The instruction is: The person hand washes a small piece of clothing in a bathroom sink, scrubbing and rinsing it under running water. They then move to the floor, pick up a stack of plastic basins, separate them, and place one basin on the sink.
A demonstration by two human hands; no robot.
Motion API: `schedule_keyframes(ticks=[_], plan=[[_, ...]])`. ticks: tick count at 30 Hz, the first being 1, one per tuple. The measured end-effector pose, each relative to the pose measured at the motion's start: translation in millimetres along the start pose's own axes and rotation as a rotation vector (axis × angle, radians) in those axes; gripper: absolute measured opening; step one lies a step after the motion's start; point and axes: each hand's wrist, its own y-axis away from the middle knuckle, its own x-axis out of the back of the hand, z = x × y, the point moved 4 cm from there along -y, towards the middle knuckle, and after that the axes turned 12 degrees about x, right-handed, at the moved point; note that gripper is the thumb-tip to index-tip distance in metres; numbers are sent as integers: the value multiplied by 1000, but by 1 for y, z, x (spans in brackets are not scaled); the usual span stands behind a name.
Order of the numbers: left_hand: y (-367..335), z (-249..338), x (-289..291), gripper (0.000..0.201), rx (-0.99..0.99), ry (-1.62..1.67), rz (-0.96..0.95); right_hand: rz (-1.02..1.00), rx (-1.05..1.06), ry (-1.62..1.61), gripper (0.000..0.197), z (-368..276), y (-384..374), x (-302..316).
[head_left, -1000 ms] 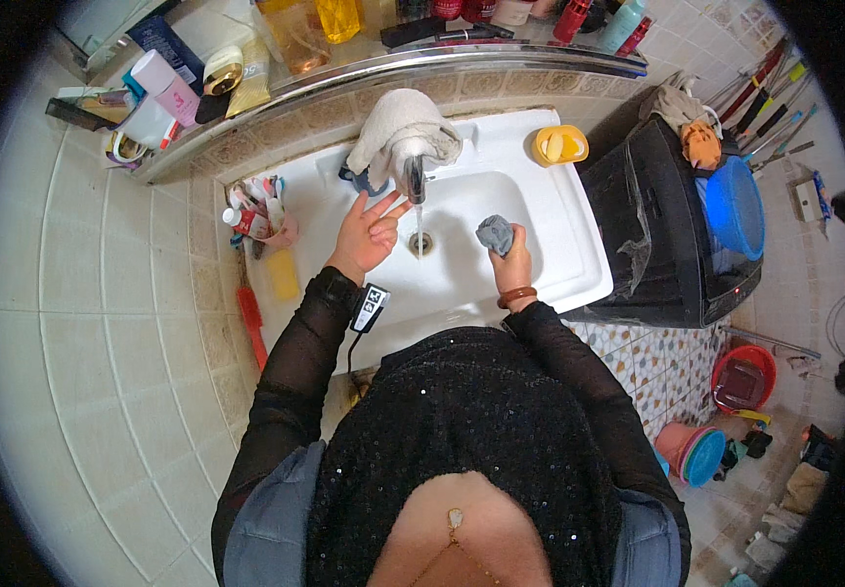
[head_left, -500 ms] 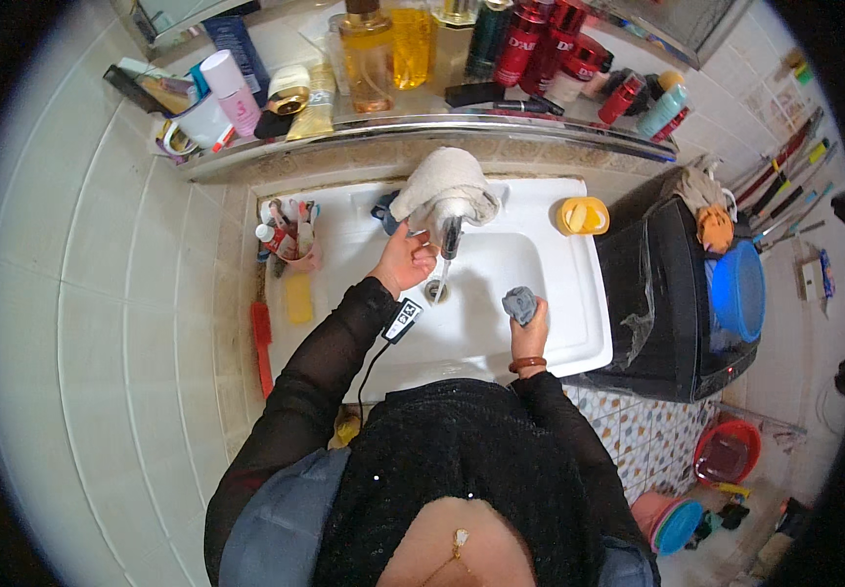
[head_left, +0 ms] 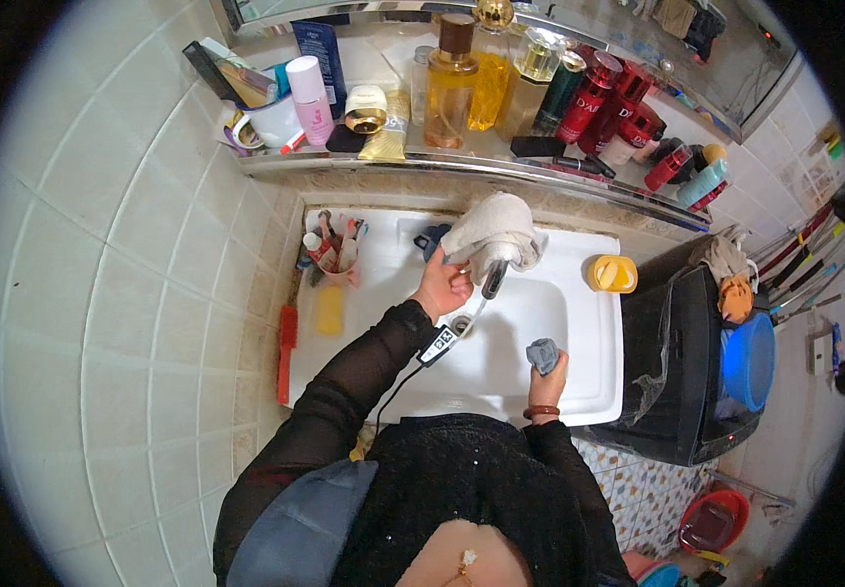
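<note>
A bunched grey cloth (head_left: 542, 355) is held in my right hand (head_left: 552, 378) over the right side of the white sink (head_left: 594, 391). My left hand (head_left: 445, 287) is beside the faucet (head_left: 495, 280), fingers loosely bent and apart. Its raised finger reaches the edge of a beige towel (head_left: 497, 227) draped over the faucet; whether it presses on anything beneath is hidden. A thin stream of water runs from the spout toward the drain (head_left: 460, 324). Just behind that hand lies a dark blue item (head_left: 429, 240), partly covered.
A cup of toothbrushes and tubes (head_left: 336, 259) and a yellow bar (head_left: 329, 311) sit at the left. A yellow soap dish (head_left: 612, 274) rests at the right rim. Bottles crowd the shelf (head_left: 295, 164). A corded controller (head_left: 435, 345) hangs by my left wrist. A black machine (head_left: 672, 362) stands rightward.
The view has shifted, so the sink appears lower and further right. Both hands keep nearly the same places over the sink, and the grey cloth stays in my right hand.
</note>
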Motion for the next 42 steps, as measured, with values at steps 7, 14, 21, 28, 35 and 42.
schedule_keyframes(ticks=[7, 14, 21, 28, 35, 42], plan=[[1, -1, 6, 54, 10, -135, 111, 6, 24, -10, 42, -5, 0, -1], [38, -6, 38, 58, -38, -92, 41, -36, 48, -37, 42, -9, -1, -3], [68, -20, 80, 45, -74, -55, 174, -45, 51, -94, 42, -2, 5, -7], [73, -28, 104, 33, -112, 10, 231, -132, 53, -89, 41, -3, 15, -10], [71, -39, 115, 29, -85, -11, 226, -190, 62, -33, 42, -6, 26, -10], [78, -47, 120, 24, -65, -45, 286, -137, 63, -103, 48, -6, 32, -11]])
